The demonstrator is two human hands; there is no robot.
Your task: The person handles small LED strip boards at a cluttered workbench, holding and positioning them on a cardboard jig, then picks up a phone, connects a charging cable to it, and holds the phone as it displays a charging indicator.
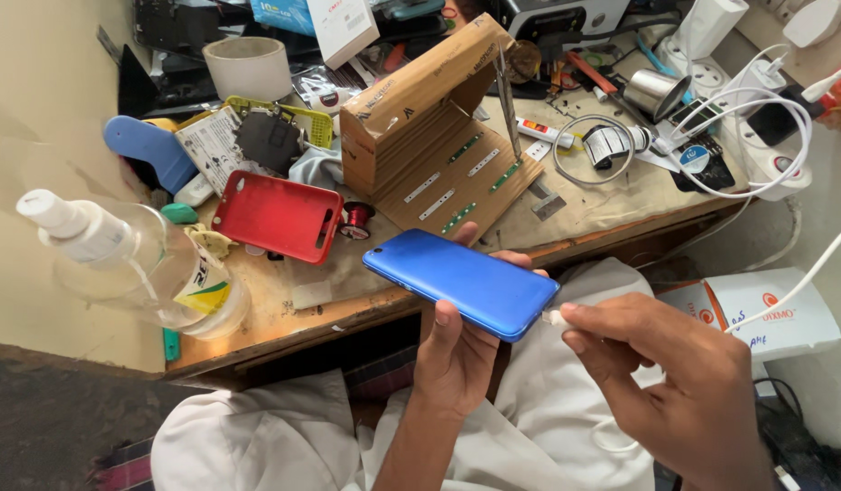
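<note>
My left hand (pixel 457 350) holds a blue smartphone (pixel 461 281) back side up, gripping it from below with the thumb on its near edge. My right hand (pixel 661 377) pinches the white plug of a charging cable (pixel 555 318) right at the phone's bottom end. The white cable (pixel 793 286) runs off to the right. Both hands are over my lap, just in front of the wooden desk edge.
A red phone case (pixel 276 216) lies on the cluttered desk (pixel 284 314), beside an open brown cardboard box (pixel 438 127) with small circuit strips. A clear spray bottle (pixel 134 264) stands at left. A white power strip (pixel 757 136) and a white box (pixel 757 309) are at right.
</note>
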